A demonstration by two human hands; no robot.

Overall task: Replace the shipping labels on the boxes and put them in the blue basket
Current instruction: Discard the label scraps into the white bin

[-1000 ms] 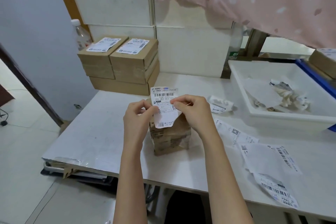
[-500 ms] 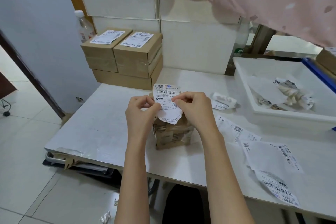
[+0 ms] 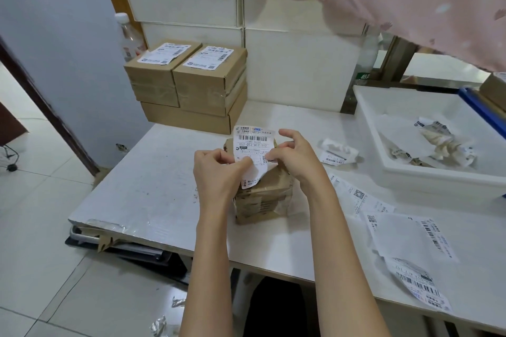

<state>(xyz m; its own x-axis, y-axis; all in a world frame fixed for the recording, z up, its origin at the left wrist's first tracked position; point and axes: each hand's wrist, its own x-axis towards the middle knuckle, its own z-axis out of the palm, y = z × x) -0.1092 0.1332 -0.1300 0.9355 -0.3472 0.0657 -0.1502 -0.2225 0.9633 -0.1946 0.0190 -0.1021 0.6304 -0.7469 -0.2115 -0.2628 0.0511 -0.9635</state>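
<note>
While both hands pinch the shipping label (image 3: 253,150) above the small cardboard box (image 3: 262,197), peeling looks underway. Left hand (image 3: 219,172) fingers grip its lower edge, right hand (image 3: 294,157) its side; next, probably, pressing it flat.

Both hands (image 3: 254,165) pinch one label (image 3: 253,152) — above box (image 3: 264,197).

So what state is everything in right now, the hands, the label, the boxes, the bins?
Left hand: pinching the label's lower left.
Right hand: pinching the label's right edge.
Label: held upright, lower part curling.
Box under the hands: closed, taped, on the table.
Stacked boxes: closed, top two labelled.
White bin: holds crumpled paper.
Loose labels: lying flat on the table.
</note>
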